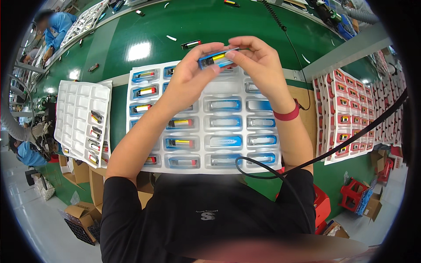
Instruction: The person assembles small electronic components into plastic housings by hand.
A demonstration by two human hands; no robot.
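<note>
Blue case (217, 58) (held), tray (224, 87) — cable (324, 156) in front

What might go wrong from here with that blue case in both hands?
The blue case, pinched between the fingers of the left hand and right hand, might slip and drop onto or beside the white tray. The black cable, which crosses the view near the right forearm, could perhaps snag that arm.
</note>
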